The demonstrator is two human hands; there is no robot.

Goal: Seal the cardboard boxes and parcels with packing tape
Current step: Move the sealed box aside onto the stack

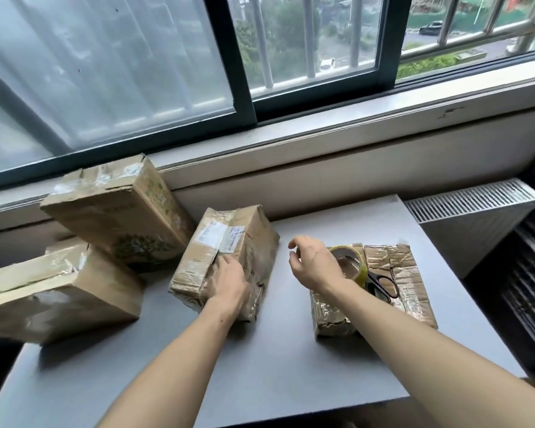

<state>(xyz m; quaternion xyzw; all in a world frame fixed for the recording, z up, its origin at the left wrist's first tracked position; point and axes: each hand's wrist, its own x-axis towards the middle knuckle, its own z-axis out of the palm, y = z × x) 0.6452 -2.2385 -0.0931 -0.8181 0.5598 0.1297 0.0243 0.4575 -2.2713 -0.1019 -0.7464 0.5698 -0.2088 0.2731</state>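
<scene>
A person's left hand (229, 282) lies palm down on the top of a crumpled cardboard parcel (254, 236) that stands near the middle of the desk's (260, 372) far edge. The fingers are laid flat along the taped seam just below a white shipping label (212, 234), and the forearm reaches in straight from the near edge. The right hand (314, 264) hovers above the bare desk between that parcel and a roll of packing tape (360, 257), wrist bent and raised. Its fingers are loosely curled, thumb and forefinger close together but apart, and nothing can be seen in them.

The tape roll (clear, with a yellowish tint) sits on top of a low, heavily taped parcel (405, 270) toward the desk's right edge. Black-handled scissors (383, 285) lie on the same parcel, just beside the roll. The right forearm crosses over this parcel's near corner.

Two larger boxes stand at the far left corner. One box (115, 217) leans tilted against the window ledge, and the other box (59, 291) lies in front of it, overhanging the desk's left edge. A white radiator (473, 211) stands beyond the right edge.
</scene>
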